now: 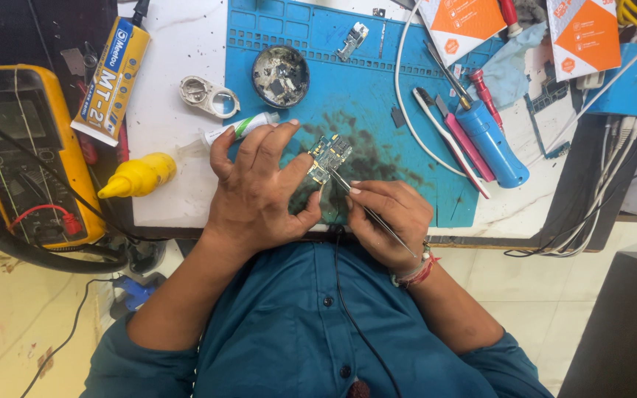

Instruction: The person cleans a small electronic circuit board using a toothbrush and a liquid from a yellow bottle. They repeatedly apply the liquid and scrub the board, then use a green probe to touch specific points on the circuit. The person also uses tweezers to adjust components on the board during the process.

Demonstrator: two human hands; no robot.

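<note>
Seen from above, a person in a teal shirt works at a cluttered desk (178,88) covered partly by a blue work mat (377,96). The left hand (259,191) is closed around one end of a small circuit board (327,157), pinching it between thumb and fingers so it is lifted just above the stained middle of the mat. The right hand (388,221) grips thin metal tweezers (366,208), their tips touching the board's lower edge. The work looks to be midway: the board is bare, out of any casing, and whether a part is being lifted or placed is too small to tell. Nearby lie a round dish of tiny parts (280,75), a small white tube (241,128), a yellow dropper bottle (140,175), a blue cylinder-shaped tool (492,144) and a yellow multimeter (20,151) to the left.
</note>
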